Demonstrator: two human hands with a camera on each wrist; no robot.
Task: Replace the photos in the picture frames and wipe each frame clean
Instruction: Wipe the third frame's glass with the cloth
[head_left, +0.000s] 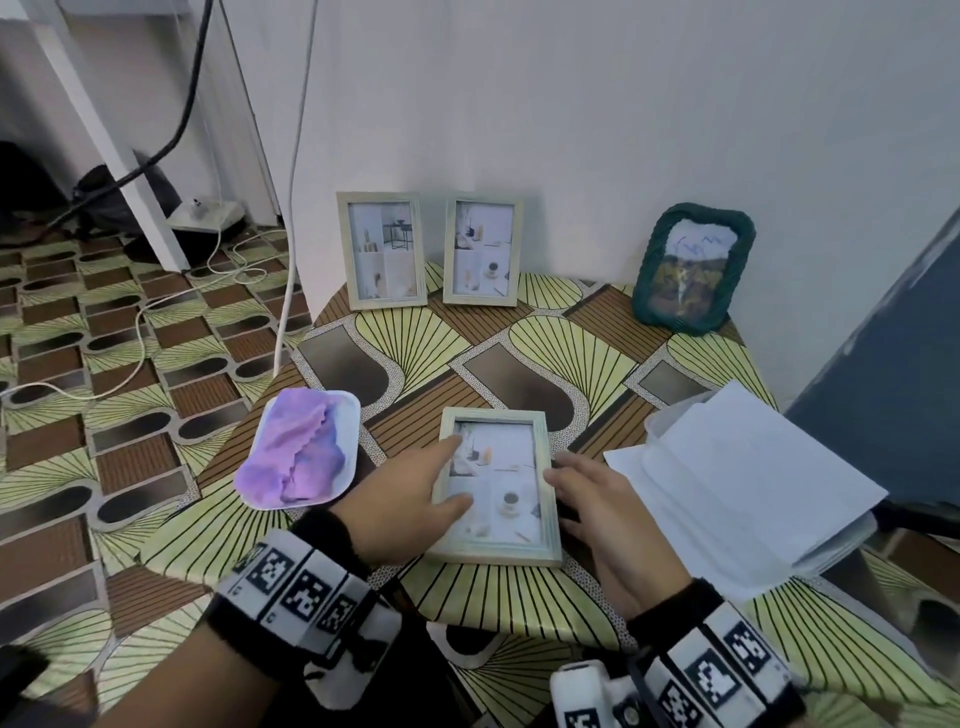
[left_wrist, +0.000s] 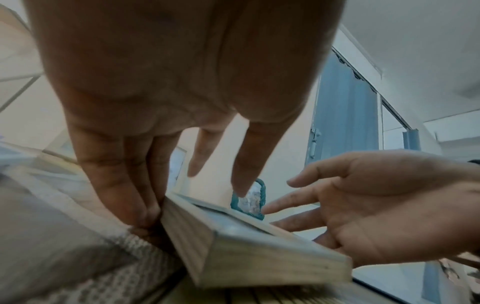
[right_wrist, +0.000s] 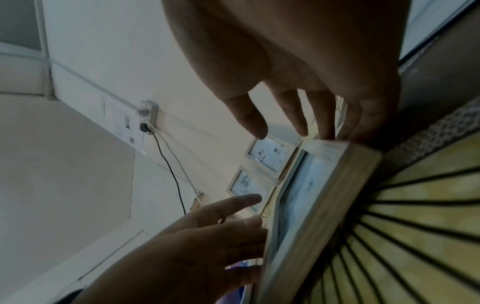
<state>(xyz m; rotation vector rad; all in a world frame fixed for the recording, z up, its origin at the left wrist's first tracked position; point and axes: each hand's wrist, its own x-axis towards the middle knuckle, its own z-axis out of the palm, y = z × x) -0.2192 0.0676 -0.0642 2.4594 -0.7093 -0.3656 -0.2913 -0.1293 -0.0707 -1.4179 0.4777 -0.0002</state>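
Observation:
A pale wooden picture frame (head_left: 496, 486) with a photo in it lies flat near the table's front edge. My left hand (head_left: 423, 483) rests on its left side, index finger and thumb straight on the glass. In the left wrist view the other fingers (left_wrist: 116, 185) stand straight against the frame's (left_wrist: 246, 246) left edge. My right hand (head_left: 587, 496) lies beside the right edge, its relaxed fingers touching it. In the right wrist view its fingertips (right_wrist: 327, 127) meet the frame's (right_wrist: 324, 195) far corner. Neither hand curls round anything.
Two more pale frames (head_left: 382, 251) (head_left: 482, 251) and a dark green frame (head_left: 693, 267) stand against the back wall. A purple cloth (head_left: 301, 452) lies in a white tray (head_left: 348, 415) at the left. White sheets (head_left: 743, 467) lie at the right. Cables trail on the floor to the left.

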